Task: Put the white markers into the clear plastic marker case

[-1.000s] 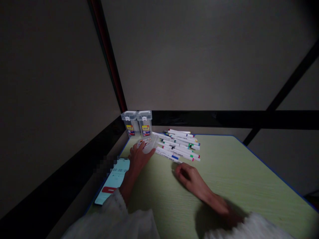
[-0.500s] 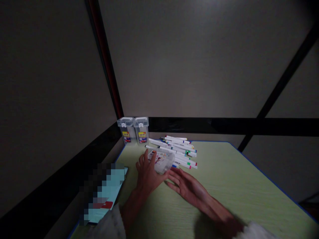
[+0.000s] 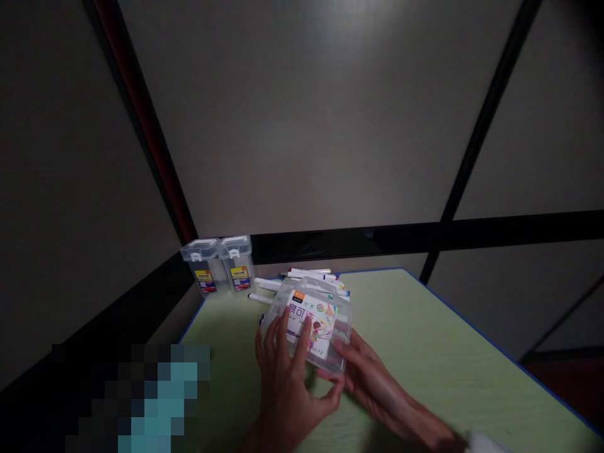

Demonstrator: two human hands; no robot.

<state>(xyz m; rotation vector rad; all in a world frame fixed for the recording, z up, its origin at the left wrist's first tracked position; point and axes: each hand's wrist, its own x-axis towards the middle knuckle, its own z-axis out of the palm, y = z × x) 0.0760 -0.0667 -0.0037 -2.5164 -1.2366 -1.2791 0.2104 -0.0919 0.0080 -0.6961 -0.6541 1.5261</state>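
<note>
Above the table I hold a clear plastic case (image 3: 344,314) with a colourful printed label, tilted so the label faces me. My left hand (image 3: 287,377) has its fingers spread over the label and lower left side, its thumb near the bottom edge. My right hand (image 3: 372,377) grips the lower right corner, thumb on the front and fingers underneath. Behind the case lie several white markers (image 3: 309,275) with coloured ends, partly hidden by it. Whether anything is inside the case I cannot tell.
Two clear lidded boxes (image 3: 236,270) with yellow labels stand at the back left corner of the green table (image 3: 425,340). A wall with a dark band (image 3: 377,242) rises behind. At lower left a flat light-blue thing (image 3: 160,402) is blurred out.
The case has come up and nearer, and its label now faces me. My right hand has closed on its lower right corner. The view has shifted to the right.
</note>
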